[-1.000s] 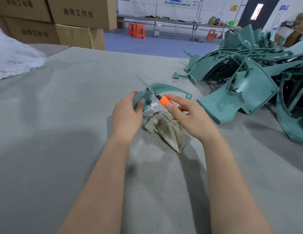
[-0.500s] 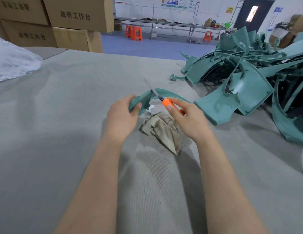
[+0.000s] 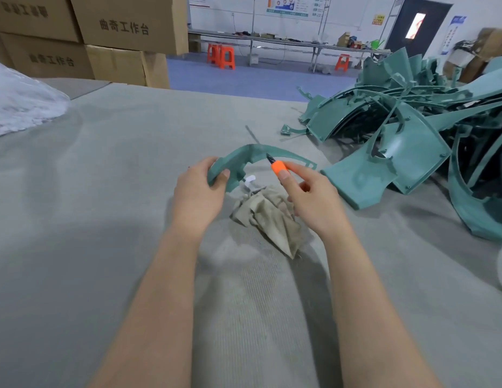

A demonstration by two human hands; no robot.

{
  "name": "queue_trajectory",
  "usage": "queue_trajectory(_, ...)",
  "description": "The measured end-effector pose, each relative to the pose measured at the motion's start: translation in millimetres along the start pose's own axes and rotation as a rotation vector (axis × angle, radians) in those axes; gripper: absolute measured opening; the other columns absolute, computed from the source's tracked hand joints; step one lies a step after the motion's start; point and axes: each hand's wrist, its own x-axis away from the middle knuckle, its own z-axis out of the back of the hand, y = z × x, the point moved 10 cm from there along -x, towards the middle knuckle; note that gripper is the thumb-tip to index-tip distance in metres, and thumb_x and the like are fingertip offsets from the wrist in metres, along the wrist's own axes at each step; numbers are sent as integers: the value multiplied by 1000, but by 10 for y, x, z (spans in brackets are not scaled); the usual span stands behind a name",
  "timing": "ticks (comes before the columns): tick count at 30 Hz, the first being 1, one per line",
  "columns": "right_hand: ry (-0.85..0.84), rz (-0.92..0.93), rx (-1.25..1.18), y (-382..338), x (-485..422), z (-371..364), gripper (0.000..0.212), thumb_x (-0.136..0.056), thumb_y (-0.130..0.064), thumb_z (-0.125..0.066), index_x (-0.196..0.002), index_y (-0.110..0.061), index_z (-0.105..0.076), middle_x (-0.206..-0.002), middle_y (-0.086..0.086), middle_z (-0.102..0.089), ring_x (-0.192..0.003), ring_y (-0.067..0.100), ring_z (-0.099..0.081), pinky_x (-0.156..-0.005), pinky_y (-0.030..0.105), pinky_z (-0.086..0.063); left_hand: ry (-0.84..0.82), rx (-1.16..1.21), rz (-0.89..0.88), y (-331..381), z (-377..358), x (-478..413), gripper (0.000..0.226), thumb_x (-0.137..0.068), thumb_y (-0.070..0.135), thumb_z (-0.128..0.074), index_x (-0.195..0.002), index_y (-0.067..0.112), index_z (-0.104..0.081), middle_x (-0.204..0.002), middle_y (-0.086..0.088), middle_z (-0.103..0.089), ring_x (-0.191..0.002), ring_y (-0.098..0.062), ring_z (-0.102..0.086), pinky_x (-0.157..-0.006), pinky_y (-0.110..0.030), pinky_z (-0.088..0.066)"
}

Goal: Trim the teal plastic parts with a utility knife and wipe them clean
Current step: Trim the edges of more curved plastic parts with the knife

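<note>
while gripping one end of the part (image 3: 244,157) with left hand (image 3: 198,197), pinching knife (image 3: 278,167) in right hand (image 3: 314,203); blade tip on the arc, farther from left hand than before; rag (image 3: 269,217) just below, between both.

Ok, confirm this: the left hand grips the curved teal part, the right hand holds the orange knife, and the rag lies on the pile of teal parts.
Wrong on one point: the head view shows the rag lying on the grey table, not on the pile of teal parts. The rest stands.
</note>
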Motion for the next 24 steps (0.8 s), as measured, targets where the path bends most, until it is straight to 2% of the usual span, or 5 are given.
queue_trajectory(5,-81,72,-19,-140,13,-155,30,-96,-46,-54,-124,-39,-64,-58,-34,-51,-64,-7,-51,-65,7,-35,15,10,11,13,1,14,15,-95,17,-54,-104,17,-66,-83,2,-62,-91,-29,-58,-78,-35,-44)
queue_trajectory(12,-63,38,-39,-40,-7,-148,33,-98,-40,-54,-129,-32,-61,-69,-26,-47,-82,5,-56,-78,20,-39,-4,-17,-3,42,-31,25,15,-95,18,-54,-104,15,-66,-85,-1,-63,-89,-28,-58,-74,-33,-42)
queue_trajectory(18,-43,26,-46,-28,-11,-158,33,-97,-41,-54,-129,-35,-61,-71,-25,-51,-87,8,-60,-74,17,-41,-6,-9,6,43,-34,26,17,-96,19,-54,-107,16,-66,-90,-1,-66,-93,-27,-60,-81,-36,-46)
queue_trajectory(20,-27,13,-40,7,-27,-155,34,-97,-43,-53,-128,-35,-61,-70,-25,-50,-83,5,-58,-75,18,-41,-8,-6,4,47,-37,24,17,-95,19,-54,-107,16,-66,-93,-3,-68,-93,-27,-60,-83,-38,-48)
queue_trajectory(24,46,-51,69,156,-43,-40,36,-97,-48,-50,-129,-36,-61,-64,-21,-47,-61,-1,-43,-57,10,-30,-43,-61,-8,32,-78,12,12,-95,21,-54,-99,20,-65,-85,1,-63,-86,-24,-57,-72,-32,-43)
